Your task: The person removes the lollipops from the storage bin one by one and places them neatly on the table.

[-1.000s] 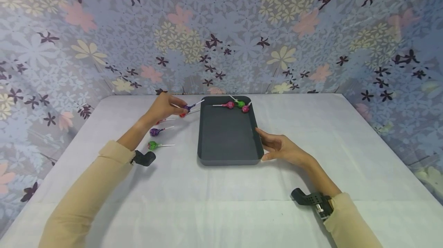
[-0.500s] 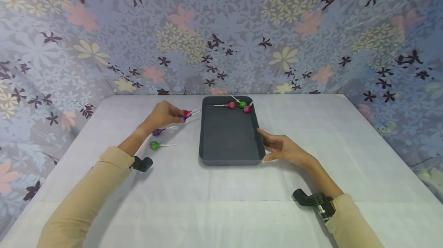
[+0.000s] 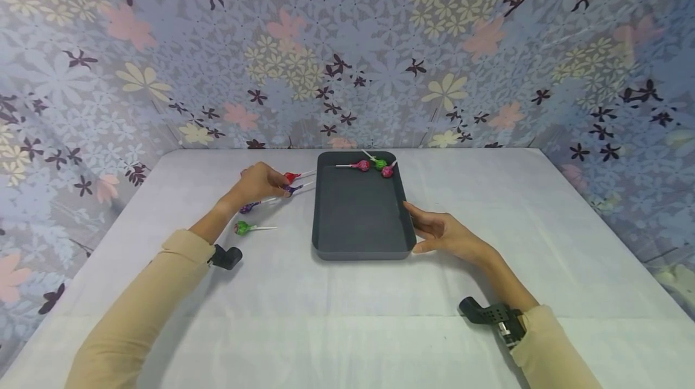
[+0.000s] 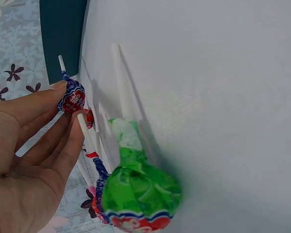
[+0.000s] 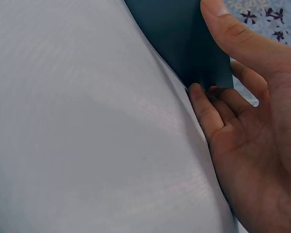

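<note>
Pinching left hand (image 3: 259, 183), purple lollipop (image 4: 72, 97), label (image 4: 76, 99) unreadable, right hand (image 3: 447, 234) spread against tray (image 3: 361, 214)

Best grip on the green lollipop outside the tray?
Probably its round head, pinched from above on the near side: the green lollipop lies on its side, thin stick pointing toward the tray, with a purple lollipop just beyond.

The left hand (image 3: 262, 181) pinches; the right hand (image 3: 445, 233) spreads, thumb (image 5: 247, 43) apart, fingers (image 5: 209, 117) apparently loosely bent.
</note>
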